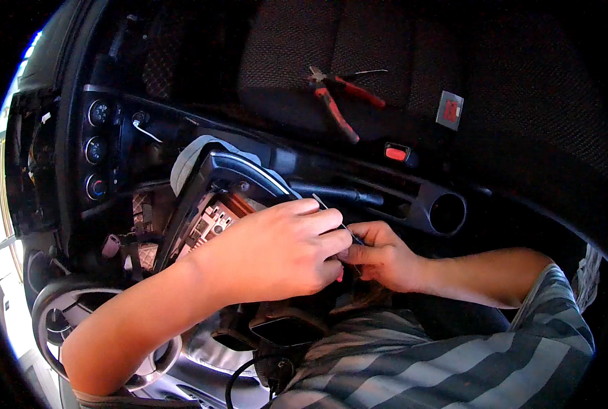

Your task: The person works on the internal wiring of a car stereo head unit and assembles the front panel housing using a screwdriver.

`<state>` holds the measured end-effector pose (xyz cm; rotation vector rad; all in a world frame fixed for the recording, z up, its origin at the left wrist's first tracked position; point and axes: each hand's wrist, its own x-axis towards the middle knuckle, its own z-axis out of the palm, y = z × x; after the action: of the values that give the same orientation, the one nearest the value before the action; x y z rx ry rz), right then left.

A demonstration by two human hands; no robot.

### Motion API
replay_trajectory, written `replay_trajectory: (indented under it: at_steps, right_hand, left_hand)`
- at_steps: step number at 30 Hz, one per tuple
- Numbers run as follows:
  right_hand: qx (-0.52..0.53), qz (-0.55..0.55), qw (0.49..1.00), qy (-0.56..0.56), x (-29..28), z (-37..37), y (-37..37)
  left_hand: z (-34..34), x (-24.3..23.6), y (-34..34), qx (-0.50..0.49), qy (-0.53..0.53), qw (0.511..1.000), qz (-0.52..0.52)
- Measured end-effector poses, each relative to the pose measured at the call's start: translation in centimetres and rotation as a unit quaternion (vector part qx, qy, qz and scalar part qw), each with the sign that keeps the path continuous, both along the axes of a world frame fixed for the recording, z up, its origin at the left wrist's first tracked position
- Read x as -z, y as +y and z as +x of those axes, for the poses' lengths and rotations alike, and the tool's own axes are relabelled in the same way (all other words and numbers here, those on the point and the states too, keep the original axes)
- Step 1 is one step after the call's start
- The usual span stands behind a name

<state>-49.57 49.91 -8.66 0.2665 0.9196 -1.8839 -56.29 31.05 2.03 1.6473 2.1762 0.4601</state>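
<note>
My left hand (290, 249) and my right hand (386, 258) meet in the middle, both with bent, closed fingers. They pinch something small and dark between them. A thin edge shows above the left fingers and a small red tip below, but the fingers hide the rest. Under my left forearm is a dark plastic housing (174, 235) with a curved, light-edged rim. Inside it lies an exposed pale circuit board (212, 223) with small parts. A grey cloth (189, 163) sits behind the housing's upper end.
Red-handled pliers (334, 109) lie on the dark fabric seat (290, 48), near a red buckle (396, 153). A cup holder (448, 213) and a handbrake lever (338, 193) are on the console. The steering wheel (45, 307) is at lower left, the round dashboard knobs (95, 150) above it.
</note>
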Motion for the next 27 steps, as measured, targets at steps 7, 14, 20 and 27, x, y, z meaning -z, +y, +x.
replay_trajectory:
  at_steps: [7,14,20,27]
  right_hand:
    - [-0.046,-0.083,0.991,-0.096,1.1,0.0,0.2]
    - [-0.062,-0.166,0.961,-0.213,1.7,-0.1,0.7]
    - [-0.078,-0.144,0.974,-0.157,0.6,-0.3,0.8]
    - [-0.083,-0.133,0.972,-0.174,0.4,-0.5,0.4]
  left_hand:
    - [0.6,-0.3,0.2,-0.002,0.012,1.000,-0.028]
    - [0.4,-0.2,-0.1,0.029,0.060,0.998,-0.024]
    - [0.5,0.0,-0.4,0.049,0.084,0.995,0.002]
    - [0.6,-0.4,-0.6,0.039,0.045,0.998,-0.031]
